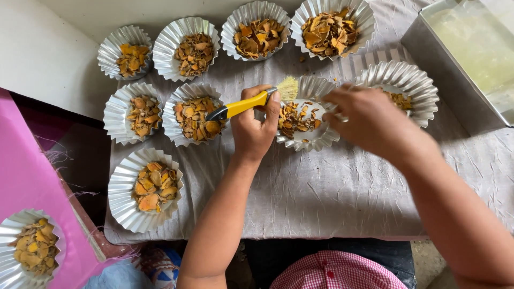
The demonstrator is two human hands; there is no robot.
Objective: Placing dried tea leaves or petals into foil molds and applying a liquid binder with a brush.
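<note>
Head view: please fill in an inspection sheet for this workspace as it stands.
Surface: crinkled grey cloth over a table.
Job's things: yellow-handled brush with pale bristles; fluted silver foil cup of orange-brown dried slices under the bristles.
Clutter: eight more filled fluted foil cups, such as one at the front left; one sits on a pink sheet.
Grippers: left hand grips the brush handle; right hand at the cup's rim, blurred, grip unclear.
Cables: nothing seen.
Surroundings: metal tray of pale contents at the right; white surface at the left.
</note>
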